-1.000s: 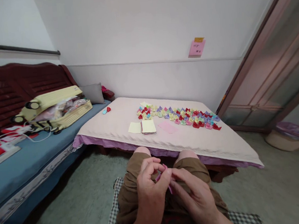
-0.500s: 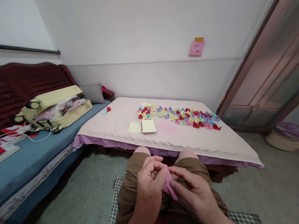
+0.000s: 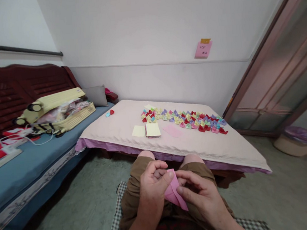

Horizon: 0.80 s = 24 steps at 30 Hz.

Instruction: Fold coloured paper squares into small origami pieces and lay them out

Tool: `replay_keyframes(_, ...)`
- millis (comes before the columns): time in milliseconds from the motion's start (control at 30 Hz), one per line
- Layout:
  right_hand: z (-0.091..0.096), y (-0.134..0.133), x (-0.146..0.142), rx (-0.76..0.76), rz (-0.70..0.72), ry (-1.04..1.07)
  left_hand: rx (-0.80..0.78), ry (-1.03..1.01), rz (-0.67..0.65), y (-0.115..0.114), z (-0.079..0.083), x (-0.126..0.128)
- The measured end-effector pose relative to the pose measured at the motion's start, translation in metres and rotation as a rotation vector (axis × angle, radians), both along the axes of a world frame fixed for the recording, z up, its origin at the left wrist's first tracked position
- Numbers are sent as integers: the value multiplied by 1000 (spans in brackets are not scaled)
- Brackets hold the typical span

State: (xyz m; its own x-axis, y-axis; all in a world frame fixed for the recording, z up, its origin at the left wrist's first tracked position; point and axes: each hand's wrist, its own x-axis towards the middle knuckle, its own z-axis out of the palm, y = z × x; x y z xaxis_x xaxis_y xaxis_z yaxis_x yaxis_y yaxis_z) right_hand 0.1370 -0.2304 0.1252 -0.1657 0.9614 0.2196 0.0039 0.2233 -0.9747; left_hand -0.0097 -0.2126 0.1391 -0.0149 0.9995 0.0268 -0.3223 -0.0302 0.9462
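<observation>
A partly folded piece of pink paper [image 3: 174,193] is held above my lap, between both hands. My left hand [image 3: 153,186] pinches its upper left side, the thumb lying on the front face. On the right edge, my right hand [image 3: 199,188] grips it between thumb and fingers. Creases run across the paper, and its lower end points down to the right. On the low table ahead lie a stack of square paper [image 3: 152,129] with a yellow sheet on top, a loose yellow sheet [image 3: 138,131] and a flat pink sheet [image 3: 172,130].
Many small folded paper pieces [image 3: 186,119] in several colours cover the table's [image 3: 117,132] back right. Two small items, one red [image 3: 112,112] and one blue, sit at its left. An open yellow suitcase [image 3: 62,115] rests on the sofa [image 3: 39,160]. A bin [image 3: 293,145] stands at right.
The pink paper has turned in my hands, so more of its face shows and its lower end reaches further down and right. My right hand has shifted slightly right.
</observation>
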Motion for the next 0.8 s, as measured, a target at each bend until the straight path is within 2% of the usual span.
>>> replay_keyframes(200,9,0,2,-39,20,57,116,196,-121,0,8,-7)
replay_keyframes(400,9,-3,3,-30,-77,79,77,212,-120,-3,10,-7)
replay_keyframes(533,8,-5,3,-25,-46,1,-15,205,-153,-5,16,-5)
replay_keyframes(800,13,-8,7,28,0,-105,97,329,-92,-10,25,-9)
